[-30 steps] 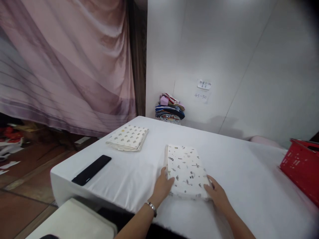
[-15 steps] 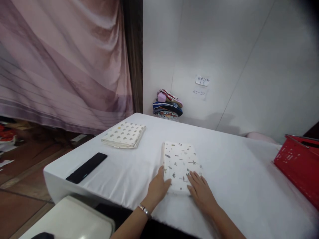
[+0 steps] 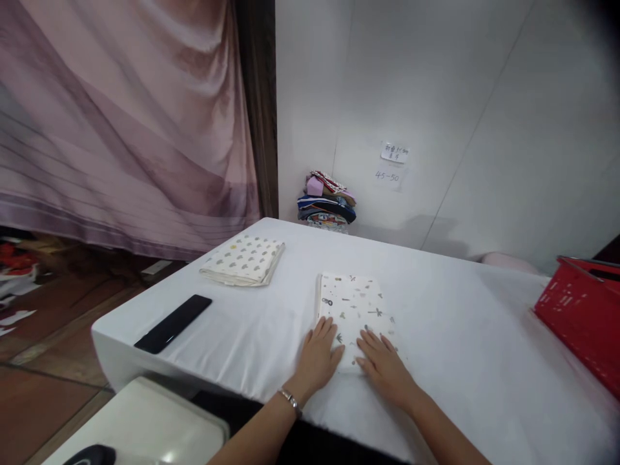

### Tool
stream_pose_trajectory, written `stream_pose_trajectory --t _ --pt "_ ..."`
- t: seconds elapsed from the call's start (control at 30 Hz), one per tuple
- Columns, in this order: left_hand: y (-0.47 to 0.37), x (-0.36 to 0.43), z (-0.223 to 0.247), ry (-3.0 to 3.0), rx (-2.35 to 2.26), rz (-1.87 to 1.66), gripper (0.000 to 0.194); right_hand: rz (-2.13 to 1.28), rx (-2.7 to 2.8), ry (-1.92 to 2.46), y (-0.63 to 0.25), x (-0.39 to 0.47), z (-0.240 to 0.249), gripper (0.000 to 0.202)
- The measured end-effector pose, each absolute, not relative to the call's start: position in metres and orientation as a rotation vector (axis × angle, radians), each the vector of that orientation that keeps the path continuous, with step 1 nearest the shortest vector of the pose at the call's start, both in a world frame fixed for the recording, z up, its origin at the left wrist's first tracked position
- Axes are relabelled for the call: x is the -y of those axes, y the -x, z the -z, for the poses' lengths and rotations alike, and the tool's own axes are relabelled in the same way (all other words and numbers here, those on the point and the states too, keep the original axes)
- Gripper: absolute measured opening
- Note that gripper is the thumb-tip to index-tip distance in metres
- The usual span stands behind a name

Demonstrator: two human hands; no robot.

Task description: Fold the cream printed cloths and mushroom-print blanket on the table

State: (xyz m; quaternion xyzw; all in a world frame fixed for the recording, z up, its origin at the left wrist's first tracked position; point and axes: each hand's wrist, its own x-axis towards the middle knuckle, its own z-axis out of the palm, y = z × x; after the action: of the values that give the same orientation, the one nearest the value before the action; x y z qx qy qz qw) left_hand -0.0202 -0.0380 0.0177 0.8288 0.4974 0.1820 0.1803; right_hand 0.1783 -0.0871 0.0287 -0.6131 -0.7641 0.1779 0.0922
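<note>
A folded white cloth (image 3: 356, 300) with small grey and green plant prints lies flat near the front of the white-covered table (image 3: 261, 329). My left hand (image 3: 318, 355) rests palm down on its near left part, fingers stretched forward. On the near right part lies my right hand (image 3: 385, 365), also flat with its fingers apart. Neither hand grips the cloth; both press on its top. Under my hands the near corners are partly hidden. A second folded cloth (image 3: 247, 258), cream with grey motifs and one yellow one, lies farther back to the left.
A black phone-like slab (image 3: 174, 323) lies at the table's left edge. The red plastic basket (image 3: 581, 316) stands at the right. A stack of folded fabrics (image 3: 327, 203) rises behind the table by the wall. A white stool-like surface (image 3: 140, 420) is at lower left.
My left hand has moved from the cloth's left edge onto its top, fingers now flat. My right hand has shifted slightly left on the cloth. The view has tilted a little.
</note>
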Motion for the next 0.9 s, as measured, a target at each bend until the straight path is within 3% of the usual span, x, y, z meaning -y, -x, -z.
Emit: stream_pose_trajectory --t 0.17,0.47,0.9 --pt "0.018 0.012 -0.037 -2.313 -1.404 -0.727 0.030 -0.489 2.108 1.882 -0.193 0.066 -0.038 0.055" --pt "-0.009 -0.087 -0.052 -1.977 -1.909 -0.488 0.036 -0.278 2.164 2.123 -0.195 0.031 -0.010 0.057" --pt "-0.010 -0.115 -0.032 -1.878 -1.954 -0.552 0.024 -0.236 2.145 2.108 -0.195 0.034 -0.008 0.056"
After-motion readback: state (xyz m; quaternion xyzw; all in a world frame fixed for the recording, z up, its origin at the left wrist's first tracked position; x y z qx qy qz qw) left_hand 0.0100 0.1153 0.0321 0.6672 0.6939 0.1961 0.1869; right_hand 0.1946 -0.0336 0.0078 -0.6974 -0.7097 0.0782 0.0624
